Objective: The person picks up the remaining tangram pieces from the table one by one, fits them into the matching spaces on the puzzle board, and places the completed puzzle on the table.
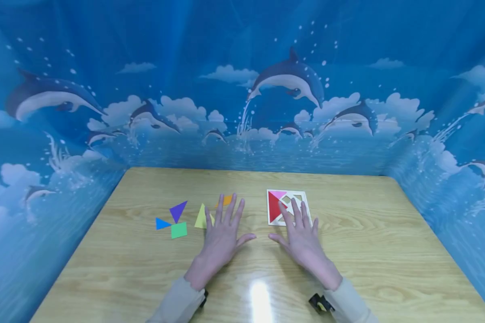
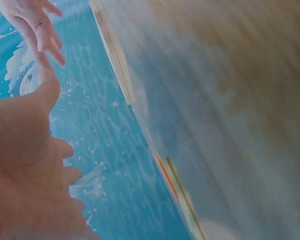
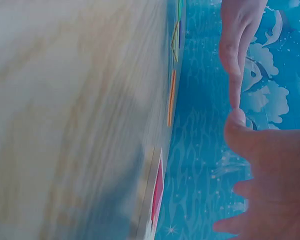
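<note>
My left hand [image 1: 222, 235], fingers spread, hovers above the table by a yellow triangle [image 1: 200, 220] and an orange piece [image 1: 228, 200], covering parts of both. My right hand [image 1: 305, 244] is likewise spread, in front of a white puzzle tray [image 1: 291, 194], its fingers hiding some of the cutouts. In the tray lie a red triangle [image 1: 274, 210] and a pink triangle [image 1: 277, 194]. Both wrist views show the hands raised off the wood, holding nothing. The thumbs point towards each other with a gap between them in the head view.
Left of my left hand lie a purple triangle [image 1: 178, 211], a blue triangle [image 1: 162, 224] and a green four-sided piece [image 1: 179, 230]. A wood-grain table [image 1: 363, 233] carries everything. Blue curtains [image 1: 210, 54] with dolphins stand along its back and sides.
</note>
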### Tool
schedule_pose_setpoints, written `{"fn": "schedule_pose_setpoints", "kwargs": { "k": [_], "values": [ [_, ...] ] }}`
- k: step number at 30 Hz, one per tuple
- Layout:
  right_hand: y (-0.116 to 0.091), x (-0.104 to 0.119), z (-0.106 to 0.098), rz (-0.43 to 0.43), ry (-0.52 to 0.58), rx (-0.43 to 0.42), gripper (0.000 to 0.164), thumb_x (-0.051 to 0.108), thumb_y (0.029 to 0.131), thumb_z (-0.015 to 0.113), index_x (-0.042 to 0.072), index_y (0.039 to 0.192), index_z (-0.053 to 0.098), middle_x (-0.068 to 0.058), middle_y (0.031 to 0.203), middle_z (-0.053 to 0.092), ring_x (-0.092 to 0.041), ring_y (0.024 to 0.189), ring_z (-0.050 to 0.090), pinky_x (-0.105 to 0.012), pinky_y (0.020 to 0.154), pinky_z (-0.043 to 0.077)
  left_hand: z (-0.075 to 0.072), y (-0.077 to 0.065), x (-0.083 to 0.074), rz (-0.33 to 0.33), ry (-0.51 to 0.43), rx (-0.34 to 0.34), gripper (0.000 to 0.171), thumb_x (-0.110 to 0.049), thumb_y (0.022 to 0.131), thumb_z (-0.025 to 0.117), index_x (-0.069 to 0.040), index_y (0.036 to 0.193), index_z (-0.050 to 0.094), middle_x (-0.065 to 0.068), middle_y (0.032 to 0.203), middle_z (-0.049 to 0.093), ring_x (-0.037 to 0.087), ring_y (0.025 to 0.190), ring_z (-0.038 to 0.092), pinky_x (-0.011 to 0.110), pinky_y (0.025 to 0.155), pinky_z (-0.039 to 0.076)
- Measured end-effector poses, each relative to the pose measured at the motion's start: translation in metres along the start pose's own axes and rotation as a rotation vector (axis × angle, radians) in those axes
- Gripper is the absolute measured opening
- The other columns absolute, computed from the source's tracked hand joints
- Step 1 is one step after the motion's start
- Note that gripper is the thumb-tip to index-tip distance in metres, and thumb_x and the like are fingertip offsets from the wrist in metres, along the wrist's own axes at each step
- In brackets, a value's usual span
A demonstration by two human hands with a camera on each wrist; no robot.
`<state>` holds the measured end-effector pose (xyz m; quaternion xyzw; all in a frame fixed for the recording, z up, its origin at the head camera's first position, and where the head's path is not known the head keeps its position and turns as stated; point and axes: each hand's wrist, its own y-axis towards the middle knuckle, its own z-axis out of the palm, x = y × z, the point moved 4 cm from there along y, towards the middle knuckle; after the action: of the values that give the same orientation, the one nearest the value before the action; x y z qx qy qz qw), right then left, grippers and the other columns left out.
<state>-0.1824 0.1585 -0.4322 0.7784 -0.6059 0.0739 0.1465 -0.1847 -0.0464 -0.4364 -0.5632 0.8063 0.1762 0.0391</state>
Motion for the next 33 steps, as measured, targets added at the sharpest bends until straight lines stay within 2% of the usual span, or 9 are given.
{"fn": "schedule_pose_setpoints", "kwargs": {
  "k": [4, 6, 8, 11, 15, 18, 23, 27, 33],
  "values": [
    [0.006, -0.009, -0.013, -0.047, 0.060, -0.103, 0.076, 0.040, 0.092, 0.074, 0.013, 0.155, 0.040, -0.023, 0.155, 0.041, -0.049, 0.142, 0.036, -0.072, 0.105, 0.036, -0.005, 0.006, 0.003, 0.023, 0.016, 0.000, 0.086, -0.056, 0.094, 0.062, -0.014, 0.160, 0.028, 0.011, 0.168, 0.018, 0.041, 0.154, 0.007, 0.073, 0.115, 0.006],
    [0.008, -0.016, -0.021, -0.067, 0.077, -0.161, 0.061, 0.033, 0.092, 0.076, 0.011, 0.145, 0.055, -0.020, 0.142, 0.058, -0.046, 0.127, 0.056, -0.063, 0.094, 0.051, -0.010, 0.011, 0.003, 0.047, 0.020, -0.036, 0.077, -0.051, 0.096, 0.063, -0.011, 0.157, 0.036, 0.013, 0.162, 0.034, 0.041, 0.151, 0.022, 0.071, 0.116, 0.015],
    [0.012, -0.023, -0.029, -0.077, 0.083, -0.214, 0.045, 0.027, 0.091, 0.077, 0.011, 0.132, 0.067, -0.017, 0.127, 0.069, -0.040, 0.108, 0.068, -0.053, 0.078, 0.057, -0.017, 0.017, 0.003, 0.070, 0.005, -0.091, 0.066, -0.043, 0.097, 0.066, -0.009, 0.150, 0.047, 0.015, 0.150, 0.051, 0.039, 0.142, 0.042, 0.067, 0.114, 0.029],
    [0.018, -0.035, -0.039, -0.066, 0.085, -0.260, 0.027, 0.022, 0.092, 0.076, 0.011, 0.116, 0.076, -0.014, 0.110, 0.076, -0.031, 0.077, 0.071, -0.042, 0.054, 0.052, -0.025, 0.029, 0.003, 0.080, -0.045, -0.162, 0.046, -0.030, 0.097, 0.069, -0.009, 0.138, 0.060, 0.014, 0.131, 0.066, 0.034, 0.124, 0.061, 0.057, 0.108, 0.043],
    [0.027, -0.054, -0.043, -0.045, 0.060, -0.291, 0.021, 0.023, 0.096, 0.072, 0.006, 0.107, 0.079, -0.016, 0.099, 0.077, -0.030, 0.067, 0.069, -0.040, 0.051, 0.050, -0.028, 0.047, -0.001, 0.078, -0.109, -0.224, 0.028, -0.021, 0.098, 0.069, -0.010, 0.124, 0.069, 0.009, 0.116, 0.073, 0.027, 0.108, 0.069, 0.046, 0.100, 0.052],
    [0.033, -0.068, -0.041, -0.038, 0.041, -0.294, 0.022, 0.021, 0.099, 0.067, 0.003, 0.106, 0.078, -0.019, 0.099, 0.076, -0.037, 0.079, 0.073, -0.048, 0.061, 0.057, -0.025, 0.061, -0.007, 0.084, -0.126, -0.237, 0.023, -0.019, 0.098, 0.069, -0.010, 0.119, 0.072, 0.007, 0.113, 0.075, 0.025, 0.105, 0.070, 0.042, 0.095, 0.055],
    [0.039, -0.085, -0.033, -0.075, 0.029, -0.227, 0.026, 0.013, 0.098, 0.066, -0.001, 0.119, 0.071, -0.024, 0.115, 0.071, -0.043, 0.099, 0.070, -0.057, 0.082, 0.057, -0.010, 0.077, -0.018, 0.086, -0.122, -0.170, 0.025, -0.021, 0.098, 0.068, -0.010, 0.120, 0.072, 0.007, 0.118, 0.074, 0.026, 0.110, 0.069, 0.040, 0.098, 0.054],
    [0.040, -0.091, -0.026, -0.129, 0.005, -0.110, 0.045, 0.016, 0.096, 0.070, -0.007, 0.133, 0.060, -0.028, 0.134, 0.060, -0.050, 0.125, 0.055, -0.062, 0.103, 0.045, 0.007, 0.085, -0.026, 0.076, -0.124, -0.103, 0.031, -0.021, 0.097, 0.070, -0.008, 0.125, 0.069, 0.009, 0.124, 0.071, 0.028, 0.117, 0.066, 0.042, 0.104, 0.051],
    [0.037, -0.098, -0.011, -0.164, -0.011, 0.106, 0.069, 0.027, 0.096, 0.069, -0.013, 0.145, 0.042, -0.032, 0.152, 0.039, -0.051, 0.141, 0.035, -0.063, 0.111, 0.035, 0.028, 0.089, -0.035, 0.060, -0.063, 0.002, 0.046, -0.031, 0.098, 0.069, -0.008, 0.138, 0.061, 0.010, 0.137, 0.064, 0.034, 0.129, 0.057, 0.048, 0.108, 0.047]
  ]
}}
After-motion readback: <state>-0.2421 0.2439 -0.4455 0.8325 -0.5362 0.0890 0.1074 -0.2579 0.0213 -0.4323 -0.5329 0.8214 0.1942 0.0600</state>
